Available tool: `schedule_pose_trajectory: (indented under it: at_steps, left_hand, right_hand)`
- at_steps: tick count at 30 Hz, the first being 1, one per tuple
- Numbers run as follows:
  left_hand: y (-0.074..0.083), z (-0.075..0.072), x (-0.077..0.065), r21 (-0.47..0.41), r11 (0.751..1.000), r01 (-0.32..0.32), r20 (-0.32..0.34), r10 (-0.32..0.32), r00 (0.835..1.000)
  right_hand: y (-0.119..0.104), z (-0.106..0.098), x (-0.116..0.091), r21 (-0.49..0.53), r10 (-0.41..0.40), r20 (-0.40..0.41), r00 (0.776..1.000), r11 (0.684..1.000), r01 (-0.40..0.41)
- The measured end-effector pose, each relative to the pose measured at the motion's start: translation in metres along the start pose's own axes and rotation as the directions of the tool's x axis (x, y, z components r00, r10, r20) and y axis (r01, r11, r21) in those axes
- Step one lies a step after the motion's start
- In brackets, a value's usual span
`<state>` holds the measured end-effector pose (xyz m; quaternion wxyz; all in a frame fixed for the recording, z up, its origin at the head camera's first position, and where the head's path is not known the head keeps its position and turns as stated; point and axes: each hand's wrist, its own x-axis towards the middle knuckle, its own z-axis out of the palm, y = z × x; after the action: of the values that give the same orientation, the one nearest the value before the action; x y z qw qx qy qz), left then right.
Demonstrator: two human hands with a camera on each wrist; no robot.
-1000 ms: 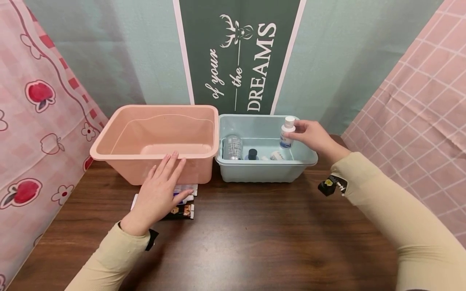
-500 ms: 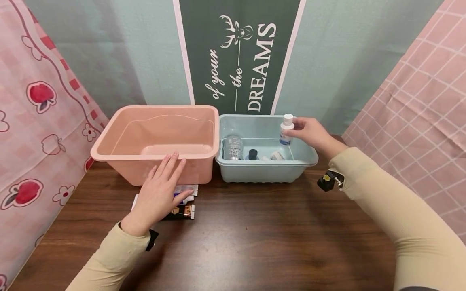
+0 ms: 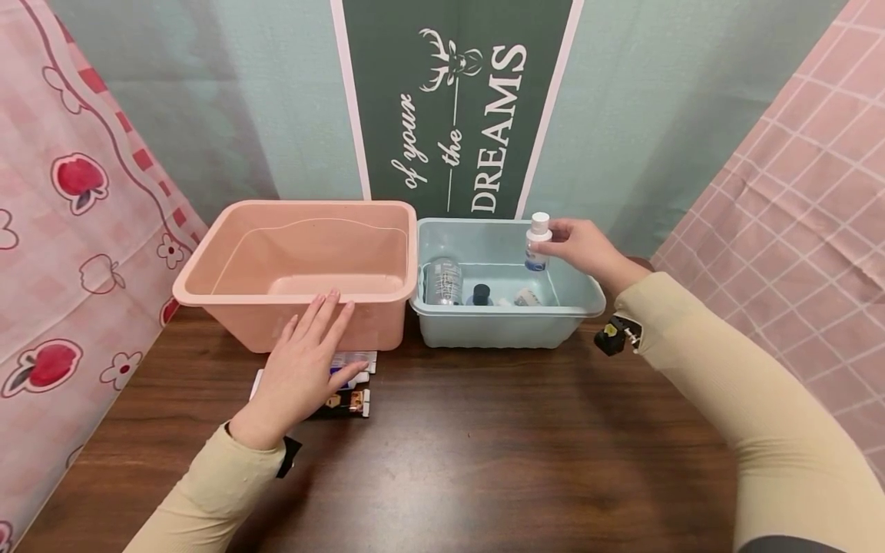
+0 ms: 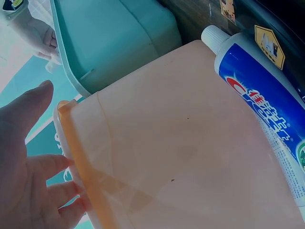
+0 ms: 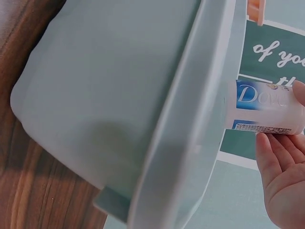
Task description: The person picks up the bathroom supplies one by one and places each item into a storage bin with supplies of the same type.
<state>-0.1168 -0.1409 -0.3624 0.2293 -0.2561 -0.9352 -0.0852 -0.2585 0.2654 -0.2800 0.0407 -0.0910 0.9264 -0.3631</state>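
Behind my brown table (image 3: pixel 484 461) hang cloths, pink with apples (image 3: pixel 62 253) on the left, green (image 3: pixel 442 115) at the back, pink with squares (image 3: pixel 781 200) on the right. The pink bin (image 3: pixel 376 326) is at the left. Tubes, one blue (image 4: pixel 262 100) and one black (image 3: pixel 348 402), lie in front of it, partly hidden by my left hand (image 3: pixel 293 376). Just beside is the blue bin (image 3: pixel 505 329), with a clear bottle (image 3: pixel 442 281) and a dark cap (image 3: pixel 481 293) in it; its front edge hides some of them. My left fingers are spread, touching the pink bin's rim. My right hand (image 3: pixel 584 246) pinches the white bottle (image 3: pixel 537 244), cap up, over the blue bin.
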Motion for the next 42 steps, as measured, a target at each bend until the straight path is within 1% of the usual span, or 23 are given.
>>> schedule_pose_trajectory:
  at_steps: [4, 11, 16, 24, 36, 42]
  left_hand:
    - [0.000, 0.000, 0.000, 0.000, 1.000, 0.003, 0.007, -0.003, 1.000]
    - [0.000, -0.001, 0.001, 0.007, 1.000, 0.000, 0.006, 0.000, 1.000]
    - [0.000, -0.001, 0.001, 0.012, 1.000, 0.002, 0.015, -0.002, 1.000]
    - [0.000, -0.001, 0.001, 0.010, 1.000, 0.004, 0.016, -0.004, 1.000]
    - [0.001, -0.001, 0.000, 0.008, 1.000, 0.004, 0.015, -0.004, 1.000]
    - [0.001, -0.001, 0.001, 0.022, 1.000, 0.000, 0.019, -0.001, 1.000]
  right_hand:
    - [0.003, 0.000, 0.005, 0.006, -0.007, -0.008, 1.000, 1.000, 0.007]
    - [0.002, -0.003, 0.011, 0.001, 0.022, -0.003, 1.000, 1.000, -0.022]
    - [0.001, -0.004, 0.013, -0.005, 0.026, -0.002, 1.000, 1.000, -0.026]
    - [0.002, -0.007, 0.019, -0.004, 0.020, -0.027, 0.999, 1.000, -0.020]
    - [0.002, -0.009, 0.025, 0.006, 0.037, -0.031, 0.999, 0.999, -0.036]
    - [0.000, -0.010, 0.027, 0.020, 0.039, -0.024, 0.999, 0.999, -0.039]
